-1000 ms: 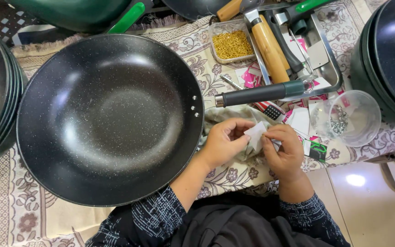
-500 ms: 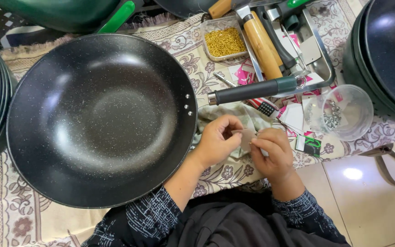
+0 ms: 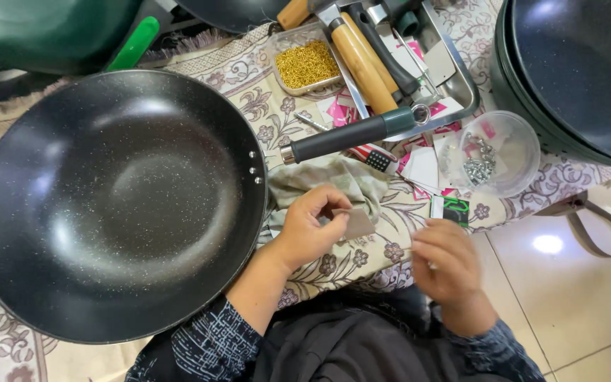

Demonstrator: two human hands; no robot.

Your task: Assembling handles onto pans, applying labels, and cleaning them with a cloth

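A big black speckled wok lies on a patterned cloth in front of me, two rivets showing on its right rim. My left hand pinches a small grey-brown paper piece just right of the wok's rim, over a crumpled beige rag. A little to the right, my right hand hovers with curled fingers; whether something small is in them I cannot tell. A loose black pan handle with a green end and metal ring lies just beyond my hands.
A clear bowl of silver screws sits at right beside stacked dark woks. A tub of gold-coloured bits, wooden-handled tools in a metal tray, pink and white cards, a green pan at top left, tiled floor with a strap.
My hands were together on a whitish piece; they have now moved apart, the left keeping the paper piece and the right drawn back to the right. The view has shifted closer.
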